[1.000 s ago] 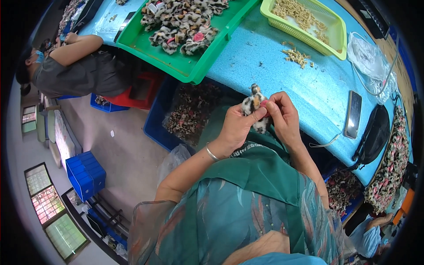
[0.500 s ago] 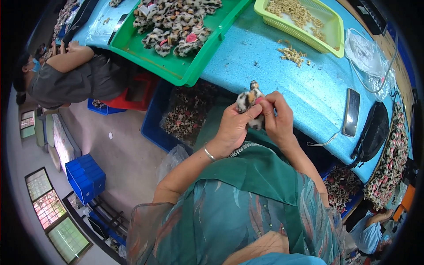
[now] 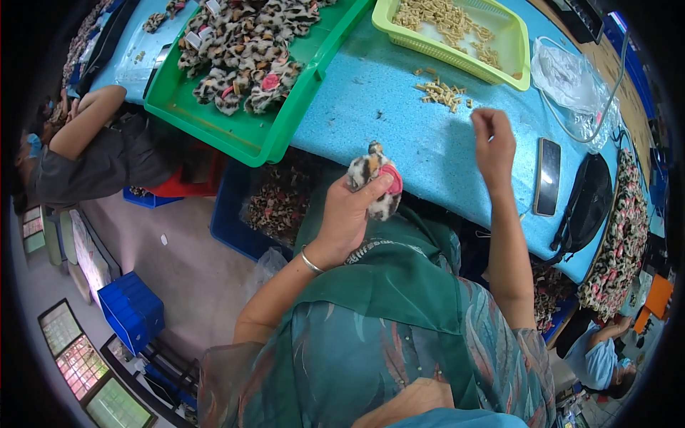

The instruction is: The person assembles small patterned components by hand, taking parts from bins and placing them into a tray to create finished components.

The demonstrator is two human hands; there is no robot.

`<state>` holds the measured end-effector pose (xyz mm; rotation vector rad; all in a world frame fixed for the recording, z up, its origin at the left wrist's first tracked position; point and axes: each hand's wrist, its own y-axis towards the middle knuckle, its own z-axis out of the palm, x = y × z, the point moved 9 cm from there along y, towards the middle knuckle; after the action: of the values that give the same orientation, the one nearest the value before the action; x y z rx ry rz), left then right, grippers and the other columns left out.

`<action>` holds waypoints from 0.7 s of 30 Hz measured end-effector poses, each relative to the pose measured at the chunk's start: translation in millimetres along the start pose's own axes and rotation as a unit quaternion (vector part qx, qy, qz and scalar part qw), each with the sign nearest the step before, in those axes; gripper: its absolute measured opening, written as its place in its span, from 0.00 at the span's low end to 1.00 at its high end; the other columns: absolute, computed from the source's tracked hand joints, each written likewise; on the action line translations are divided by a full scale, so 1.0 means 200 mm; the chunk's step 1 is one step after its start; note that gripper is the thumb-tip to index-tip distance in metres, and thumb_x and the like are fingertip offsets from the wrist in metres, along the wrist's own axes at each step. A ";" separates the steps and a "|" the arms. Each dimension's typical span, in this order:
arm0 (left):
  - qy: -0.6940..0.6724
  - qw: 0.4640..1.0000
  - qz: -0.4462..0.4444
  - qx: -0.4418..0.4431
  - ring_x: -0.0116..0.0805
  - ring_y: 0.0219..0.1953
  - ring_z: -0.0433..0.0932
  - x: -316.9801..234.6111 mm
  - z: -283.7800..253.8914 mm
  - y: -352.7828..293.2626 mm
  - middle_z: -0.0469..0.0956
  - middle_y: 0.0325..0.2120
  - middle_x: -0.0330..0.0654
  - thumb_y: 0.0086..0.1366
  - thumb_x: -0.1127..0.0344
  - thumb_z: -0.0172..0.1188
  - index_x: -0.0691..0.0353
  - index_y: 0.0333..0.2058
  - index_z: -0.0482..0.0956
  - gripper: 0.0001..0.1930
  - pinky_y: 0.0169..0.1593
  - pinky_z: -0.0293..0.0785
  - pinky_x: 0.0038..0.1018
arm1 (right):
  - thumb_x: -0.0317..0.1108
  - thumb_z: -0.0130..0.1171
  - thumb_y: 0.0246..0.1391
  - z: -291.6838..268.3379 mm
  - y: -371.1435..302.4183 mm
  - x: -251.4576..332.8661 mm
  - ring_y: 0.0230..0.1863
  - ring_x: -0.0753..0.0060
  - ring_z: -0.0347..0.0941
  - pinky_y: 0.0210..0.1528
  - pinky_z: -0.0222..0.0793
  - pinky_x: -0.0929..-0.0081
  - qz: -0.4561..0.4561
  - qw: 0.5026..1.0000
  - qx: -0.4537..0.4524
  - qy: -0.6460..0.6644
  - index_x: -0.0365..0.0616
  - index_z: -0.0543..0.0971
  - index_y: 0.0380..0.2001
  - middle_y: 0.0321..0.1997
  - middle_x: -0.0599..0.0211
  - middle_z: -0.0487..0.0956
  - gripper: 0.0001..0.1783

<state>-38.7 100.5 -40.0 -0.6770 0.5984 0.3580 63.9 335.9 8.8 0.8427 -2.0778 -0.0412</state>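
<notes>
My left hand (image 3: 349, 211) is closed around a small furry plush piece (image 3: 362, 171), white with black and orange spots, in front of the table's near edge. A round pink patch (image 3: 387, 180) shows on its side by my thumb. My right hand (image 3: 494, 146) is raised over the blue tabletop, apart from the plush piece. Its fingers are bent and drawn together; whatever may be between the tips is hidden. Just beyond it lies a loose pile of small tan pieces (image 3: 444, 93), beside a yellow-green basket (image 3: 399, 36) holding more of them.
A green tray (image 3: 207, 137) heaped with furry plush pieces (image 3: 246, 60) stands left on the blue table (image 3: 335, 118). To the right lie a phone (image 3: 548, 177), a black pouch (image 3: 590, 207) and clear plastic bags (image 3: 564, 75). Blue bins (image 3: 232, 225) stand below; a co-worker (image 3: 100, 164) sits left.
My right hand has let go of the plush piece and moved up and right toward the small tan pieces. My left hand still holds the plush, now with its pink patch more exposed.
</notes>
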 end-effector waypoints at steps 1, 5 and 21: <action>0.011 1.000 0.013 -0.009 0.25 0.38 0.77 -0.01 0.00 0.01 0.79 0.36 0.38 0.61 0.73 0.62 0.67 0.42 0.77 0.11 0.44 0.73 0.24 | 0.29 0.58 0.57 -0.01 0.07 -0.05 0.29 0.75 0.70 0.35 0.68 0.77 -0.020 0.998 -0.005 -0.052 0.39 0.77 0.36 0.31 0.64 0.75 0.06; 0.011 1.000 0.013 -0.009 0.24 0.37 0.77 0.00 0.00 0.02 0.79 0.36 0.38 0.61 0.73 0.62 0.68 0.42 0.77 0.10 0.44 0.73 0.24 | 0.28 0.60 0.54 0.04 0.16 -0.10 0.29 0.71 0.70 0.34 0.68 0.75 -0.059 0.992 0.025 -0.112 0.40 0.78 0.37 0.33 0.63 0.73 0.07; -0.003 0.999 0.038 -0.016 0.22 0.37 0.77 0.02 -0.02 -0.02 0.80 0.36 0.36 0.61 0.70 0.62 0.67 0.40 0.79 0.10 0.44 0.72 0.22 | 0.20 0.65 0.45 0.23 -0.37 0.19 0.30 0.78 0.72 0.34 0.68 0.82 0.214 0.801 0.193 0.525 0.37 0.79 0.31 0.30 0.68 0.78 0.08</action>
<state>-34.5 95.5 -43.6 -0.6852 0.6142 0.4410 55.2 243.9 -17.1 0.4081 -1.1391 0.9224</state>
